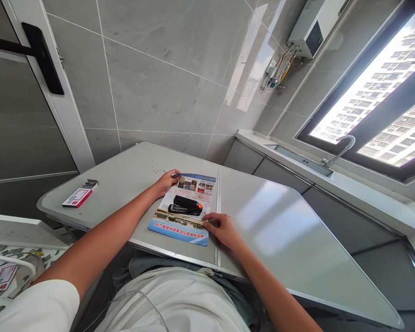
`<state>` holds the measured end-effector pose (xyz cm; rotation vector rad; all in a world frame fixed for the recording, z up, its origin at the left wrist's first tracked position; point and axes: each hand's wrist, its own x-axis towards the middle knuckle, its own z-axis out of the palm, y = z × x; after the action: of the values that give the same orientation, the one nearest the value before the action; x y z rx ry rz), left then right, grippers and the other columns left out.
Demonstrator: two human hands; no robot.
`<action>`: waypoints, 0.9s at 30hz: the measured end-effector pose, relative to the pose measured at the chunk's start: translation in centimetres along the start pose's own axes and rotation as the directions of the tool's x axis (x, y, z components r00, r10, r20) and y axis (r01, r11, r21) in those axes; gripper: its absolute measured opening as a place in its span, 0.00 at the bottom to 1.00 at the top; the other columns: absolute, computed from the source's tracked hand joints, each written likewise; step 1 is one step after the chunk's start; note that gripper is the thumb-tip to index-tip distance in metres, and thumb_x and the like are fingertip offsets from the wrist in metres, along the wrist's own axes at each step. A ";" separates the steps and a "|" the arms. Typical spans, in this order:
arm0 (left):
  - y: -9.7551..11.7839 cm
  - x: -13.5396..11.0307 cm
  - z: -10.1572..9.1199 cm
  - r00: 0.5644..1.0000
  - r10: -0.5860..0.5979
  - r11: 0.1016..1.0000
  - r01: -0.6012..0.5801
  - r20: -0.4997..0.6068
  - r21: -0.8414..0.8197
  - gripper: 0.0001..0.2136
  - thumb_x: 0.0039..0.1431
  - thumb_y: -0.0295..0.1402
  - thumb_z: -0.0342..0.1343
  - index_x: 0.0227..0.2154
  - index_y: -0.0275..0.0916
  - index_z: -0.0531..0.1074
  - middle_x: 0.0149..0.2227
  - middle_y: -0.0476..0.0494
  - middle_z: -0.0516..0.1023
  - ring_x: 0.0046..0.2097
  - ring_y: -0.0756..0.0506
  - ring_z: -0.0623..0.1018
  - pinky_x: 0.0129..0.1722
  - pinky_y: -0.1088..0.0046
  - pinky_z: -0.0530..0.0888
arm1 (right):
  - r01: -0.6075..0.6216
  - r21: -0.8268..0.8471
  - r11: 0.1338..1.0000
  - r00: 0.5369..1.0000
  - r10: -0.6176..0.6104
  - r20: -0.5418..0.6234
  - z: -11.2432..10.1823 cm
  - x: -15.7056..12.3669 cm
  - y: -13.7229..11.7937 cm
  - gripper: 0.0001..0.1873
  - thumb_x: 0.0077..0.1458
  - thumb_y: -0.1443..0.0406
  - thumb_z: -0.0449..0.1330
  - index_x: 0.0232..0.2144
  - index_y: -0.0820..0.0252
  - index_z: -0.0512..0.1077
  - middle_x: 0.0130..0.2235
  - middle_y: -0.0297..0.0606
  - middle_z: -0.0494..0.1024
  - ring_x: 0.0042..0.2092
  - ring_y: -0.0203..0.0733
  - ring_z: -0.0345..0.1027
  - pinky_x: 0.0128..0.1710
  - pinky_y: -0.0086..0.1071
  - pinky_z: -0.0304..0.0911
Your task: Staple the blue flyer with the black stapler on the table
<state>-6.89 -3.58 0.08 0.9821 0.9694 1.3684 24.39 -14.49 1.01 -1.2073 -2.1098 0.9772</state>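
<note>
A printed leaflet (pixel 180 234), with a blue band, small photos and text, lies on the table. On top of it rests a black stapler (pixel 186 205) with an orange-red tip at its right end. My left hand (pixel 166 181) pinches the leaflet's upper left corner, which is slightly raised. At the right edge, my right hand (pixel 224 229) has thumb and forefinger closed on the paper, just below the stapler's tip. The stapler lies between my hands, and neither hand grips it.
A red-and-white box (pixel 78 196) with grey staple strips (pixel 91 183) sits on the folding table (pixel 269 221) at the left. Small dark bits (pixel 161 167) lie near the back. Behind are a tiled wall, a counter (pixel 297 168) with a tap (pixel 340 150), and a door (pixel 43 60).
</note>
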 end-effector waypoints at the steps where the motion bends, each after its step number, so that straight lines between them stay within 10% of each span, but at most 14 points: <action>1: 0.1 0.0 0.0 1.000 -0.002 1.000 0.002 0.002 -0.001 0.29 0.36 0.41 0.78 0.38 0.39 0.69 0.26 0.51 0.79 0.25 0.48 0.76 0.26 0.75 0.71 | 0.002 0.027 1.000 1.000 -0.003 0.019 0.1 -0.3 -0.2 0.12 0.58 0.59 0.63 0.39 0.57 0.83 0.24 0.30 0.71 0.26 0.35 0.57 0.28 0.30 0.53; 11: 0.0 -0.6 1.4 0.999 -0.001 1.000 0.002 0.037 -0.030 0.30 0.37 0.41 0.78 0.40 0.40 0.67 0.27 0.52 0.78 0.25 0.48 0.77 0.26 0.74 0.71 | -0.021 -0.026 0.999 0.982 0.015 -0.190 2.0 -4.2 -2.1 0.09 0.55 0.63 0.61 0.31 0.56 0.83 0.27 0.36 0.80 0.29 0.42 0.70 0.33 0.33 0.64; 27: -1.6 -1.7 5.3 0.986 -0.008 0.997 -0.006 0.166 0.081 0.25 0.47 0.46 0.73 0.42 0.41 0.68 0.30 0.52 0.75 0.28 0.49 0.74 0.28 0.76 0.70 | -0.044 -0.017 0.999 0.959 0.038 -0.279 -0.7 -8.2 -0.4 0.09 0.57 0.63 0.60 0.31 0.54 0.82 0.32 0.37 0.82 0.33 0.44 0.73 0.38 0.35 0.69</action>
<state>-1.34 -5.15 0.23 1.1385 0.9053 1.2328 28.56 -21.60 1.08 -1.3211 -1.8853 0.7516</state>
